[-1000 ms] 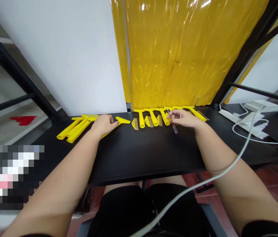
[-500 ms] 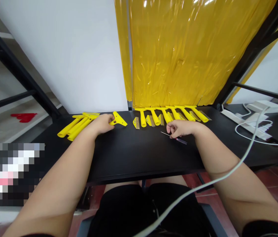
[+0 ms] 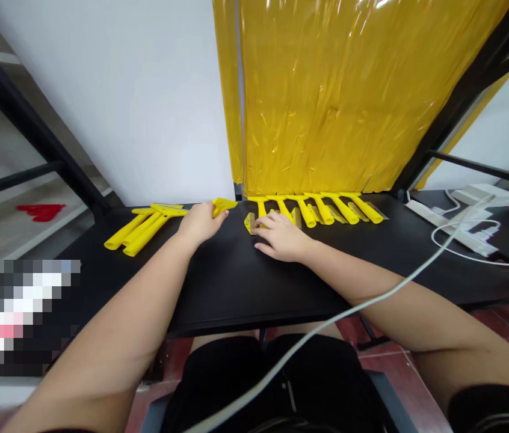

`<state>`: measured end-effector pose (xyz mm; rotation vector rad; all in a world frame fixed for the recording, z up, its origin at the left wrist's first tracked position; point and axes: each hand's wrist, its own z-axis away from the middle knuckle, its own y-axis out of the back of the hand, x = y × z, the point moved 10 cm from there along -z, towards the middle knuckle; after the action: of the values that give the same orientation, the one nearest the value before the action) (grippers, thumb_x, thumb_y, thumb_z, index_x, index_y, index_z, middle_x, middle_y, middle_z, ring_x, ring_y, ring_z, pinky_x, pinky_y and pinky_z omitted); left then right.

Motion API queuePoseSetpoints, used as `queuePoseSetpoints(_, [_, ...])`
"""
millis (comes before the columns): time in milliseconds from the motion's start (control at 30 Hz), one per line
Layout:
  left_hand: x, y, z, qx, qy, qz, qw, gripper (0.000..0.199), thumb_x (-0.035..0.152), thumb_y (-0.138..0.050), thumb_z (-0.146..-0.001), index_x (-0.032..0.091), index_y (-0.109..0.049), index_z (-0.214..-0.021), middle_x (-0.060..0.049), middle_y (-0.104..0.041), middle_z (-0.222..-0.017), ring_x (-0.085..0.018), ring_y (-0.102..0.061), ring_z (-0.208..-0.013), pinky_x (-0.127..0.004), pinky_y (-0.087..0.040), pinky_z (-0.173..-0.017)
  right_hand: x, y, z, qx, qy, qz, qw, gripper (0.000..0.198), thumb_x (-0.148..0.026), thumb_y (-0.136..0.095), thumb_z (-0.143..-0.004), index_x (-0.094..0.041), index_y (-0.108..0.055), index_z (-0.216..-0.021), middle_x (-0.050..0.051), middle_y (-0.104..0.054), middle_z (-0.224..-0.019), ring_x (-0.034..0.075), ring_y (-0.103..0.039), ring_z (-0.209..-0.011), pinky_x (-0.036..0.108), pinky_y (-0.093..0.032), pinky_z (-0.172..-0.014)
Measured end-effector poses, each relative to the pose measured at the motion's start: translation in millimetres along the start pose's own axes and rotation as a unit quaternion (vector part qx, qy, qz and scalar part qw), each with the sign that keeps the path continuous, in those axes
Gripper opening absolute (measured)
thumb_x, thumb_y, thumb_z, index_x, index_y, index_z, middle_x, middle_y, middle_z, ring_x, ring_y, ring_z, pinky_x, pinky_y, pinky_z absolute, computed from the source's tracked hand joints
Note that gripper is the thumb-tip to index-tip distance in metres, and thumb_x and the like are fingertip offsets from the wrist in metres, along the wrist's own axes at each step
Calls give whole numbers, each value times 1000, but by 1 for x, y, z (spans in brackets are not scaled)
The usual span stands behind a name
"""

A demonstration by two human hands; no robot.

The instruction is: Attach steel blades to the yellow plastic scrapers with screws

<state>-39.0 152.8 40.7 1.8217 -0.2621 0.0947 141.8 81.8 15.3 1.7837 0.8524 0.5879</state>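
Observation:
My left hand (image 3: 203, 224) is closed around a yellow plastic scraper (image 3: 224, 207), its flared head sticking out past my fingers. My right hand (image 3: 284, 237) is palm down with fingers stretched and thumb apart, its fingertips at the edge of a small yellow blade clamp with a metal blade (image 3: 249, 223). No screwdriver shows; the space under that palm is hidden. Behind and right of my right hand runs a row of yellow scraper handles (image 3: 326, 211), with metal blades between them. Several more yellow scrapers (image 3: 146, 231) lie piled left of my left hand.
The black table (image 3: 245, 288) ends at a wall with a yellow plastic curtain (image 3: 326, 108). White power strips (image 3: 455, 225) lie on the right. A pale cable (image 3: 358, 308) crosses in front of my right forearm. A red object (image 3: 40, 212) rests on the left shelf.
My right hand has moved left from the middle of the row to the blade clamp; the screwdriver it held is out of sight. My left hand moved slightly right, and the scraper head turned.

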Motion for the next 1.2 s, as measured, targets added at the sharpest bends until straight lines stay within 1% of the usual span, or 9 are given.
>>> queuePoseSetpoints(100, [8,-3,3,-9,14,-47,999,47,55,-48,-98,18,-71,-114,-18,-77,-108,-35,-73,-104,-38,-55,-85,-9,-11,-16,-16,-4,39,999,44,-40,-54,-103,-10,-69,-131,19,-63,-136,35,-45,-125,53,-35,-108])
queuePoseSetpoints(267, [11,-10,5,-26,12,-69,997,50,57,-45,-98,17,-68,-117,-19,-77,-110,-37,-73,-105,-43,-56,-84,-10,-17,-23,-45,-4,31,998,34,-33,-55,-102,-9,-74,-118,18,-71,-116,35,-47,-121,50,-36,-105])
queuePoseSetpoints(433, [2,-11,4,-31,24,-72,997,51,57,-45,-98,17,-67,-120,-20,-76,-112,-38,-72,-105,-44,-56,-83,-20,-10,-10,-57,34,-22,998,20,-21,-61,-97,-11,-75,-105,15,-72,-107,30,-56,-107,44,-44,-100])
queuePoseSetpoints(600, [-3,-8,5,-33,32,-72,996,45,56,-53,-94,18,-65,-115,-18,-76,-108,-37,-72,-103,-43,-55,-82,-19,-2,8,-88,60,-134,985,7,-14,-67,-92,-15,-73,-96,10,-70,-105,22,-64,-96,34,-49,-87])
queuePoseSetpoints(667, [-2,-6,6,-29,29,-61,997,38,52,-57,-93,20,-63,-113,-15,-77,-107,-35,-72,-103,-41,-55,-81,-12,-1,12,-98,45,-159,981,2,-17,-72,-90,-17,-73,-91,8,-69,-102,20,-64,-93,33,-49,-84])
queuePoseSetpoints(767, [1,-2,7,-9,36,-43,998,35,47,-59,-92,21,-58,-115,-12,-77,-108,-34,-72,-104,-40,-55,-80,-1,-1,13,-96,1,-163,982,13,-24,-79,-87,-17,-69,-83,6,-66,-99,18,-62,-87,30,-46,-79])
queuePoseSetpoints(833, [4,0,8,3,40,-43,998,37,48,-57,-93,20,-55,-117,-13,-77,-112,-35,-72,-106,-41,-55,-81,4,-3,11,-90,-27,-152,984,20,-25,-80,-86,-17,-65,-77,5,-64,-93,17,-58,-81,28,-43,-74])
queuePoseSetpoints(1033, [6,0,9,8,41,-61,997,41,53,-42,-99,18,-54,-118,-18,-75,-112,-38,-73,-103,-44,-53,-78,2,-4,8,-80,-48,-156,983,17,-12,-75,-79,-18,-59,-77,-1,-60,-75,13,-52,-70,25,-35,-66])
queuePoseSetpoints(1200, [15,-10,11,-35,-7,-34,999,32,53,-57,-91,25,-57,-108,-7,-78,-101,-31,-74,-96,-38,-52,-75,16,1,14,-73,-94,-191,974,19,-4,-67,-74,-19,-61,-85,-2,-63,-75,13,-58,-69,23,-36,-64])
